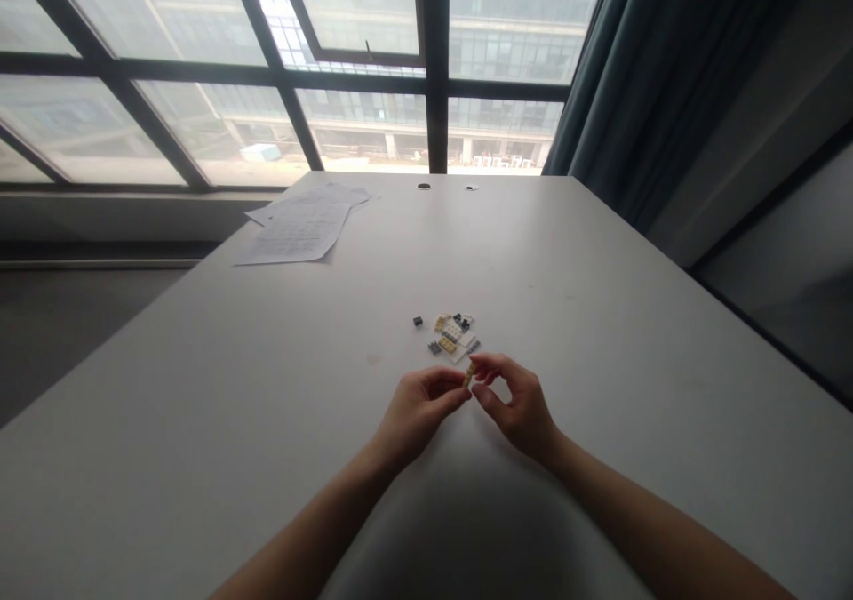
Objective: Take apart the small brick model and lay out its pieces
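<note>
A small tan building brick (469, 374) is held upright between my two hands, just above the near side of the table. My left hand (423, 404) pinches its lower end between thumb and fingers. At the upper end, my right hand (516, 404) has its fingertips closed on the brick, with the thumb low beside it. Fingers partly cover the brick. Just beyond my hands lies a loose pile of building bricks (453, 333) in white, tan, grey and black. A single dark brick (418, 321) sits apart to the left of the pile.
The white table (267, 360) stretches away to a large window (360, 129). Printed papers (299, 227) lie at its far left. Two round holes, a dark one (425, 187) and a smaller one (471, 188), are near the far edge. A dark curtain (619, 111) hangs at the right.
</note>
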A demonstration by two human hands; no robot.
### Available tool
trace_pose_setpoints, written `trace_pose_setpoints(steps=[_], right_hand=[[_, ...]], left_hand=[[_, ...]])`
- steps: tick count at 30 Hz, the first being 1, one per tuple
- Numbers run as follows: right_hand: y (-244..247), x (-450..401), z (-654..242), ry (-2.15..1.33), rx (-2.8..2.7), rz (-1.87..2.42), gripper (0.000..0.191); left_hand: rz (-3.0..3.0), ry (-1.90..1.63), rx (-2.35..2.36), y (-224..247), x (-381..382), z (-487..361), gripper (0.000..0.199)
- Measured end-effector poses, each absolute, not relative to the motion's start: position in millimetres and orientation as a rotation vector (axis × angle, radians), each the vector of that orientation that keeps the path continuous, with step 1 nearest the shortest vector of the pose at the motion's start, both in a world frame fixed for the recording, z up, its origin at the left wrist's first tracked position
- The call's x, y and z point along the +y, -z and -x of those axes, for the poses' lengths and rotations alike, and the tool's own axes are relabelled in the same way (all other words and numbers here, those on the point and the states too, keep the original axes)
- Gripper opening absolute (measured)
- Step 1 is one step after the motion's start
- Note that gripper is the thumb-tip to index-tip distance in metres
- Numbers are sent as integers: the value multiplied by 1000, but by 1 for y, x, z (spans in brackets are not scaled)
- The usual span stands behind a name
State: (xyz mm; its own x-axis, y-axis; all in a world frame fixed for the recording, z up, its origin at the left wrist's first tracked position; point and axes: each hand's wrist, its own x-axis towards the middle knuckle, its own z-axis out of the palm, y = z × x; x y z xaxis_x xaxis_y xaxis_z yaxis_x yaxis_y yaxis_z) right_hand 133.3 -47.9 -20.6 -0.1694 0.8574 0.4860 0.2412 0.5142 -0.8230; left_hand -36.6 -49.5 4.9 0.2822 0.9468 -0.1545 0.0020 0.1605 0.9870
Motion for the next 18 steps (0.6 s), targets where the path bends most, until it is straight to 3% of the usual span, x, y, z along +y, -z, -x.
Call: trace_pose_setpoints(steps=[5, 12, 18], right_hand=[[22, -47, -135, -555, -1884, 902, 45], [19, -50, -133, -377, -1938, 956, 39], [22, -47, -138, -312, -1999, 1053, 46]], left_hand=[[-1175, -925, 1098, -6, -49, 38, 22], [-1273, -902, 1133, -4, -50, 37, 18], [-1864, -791, 1295, -23, -41, 76, 36]])
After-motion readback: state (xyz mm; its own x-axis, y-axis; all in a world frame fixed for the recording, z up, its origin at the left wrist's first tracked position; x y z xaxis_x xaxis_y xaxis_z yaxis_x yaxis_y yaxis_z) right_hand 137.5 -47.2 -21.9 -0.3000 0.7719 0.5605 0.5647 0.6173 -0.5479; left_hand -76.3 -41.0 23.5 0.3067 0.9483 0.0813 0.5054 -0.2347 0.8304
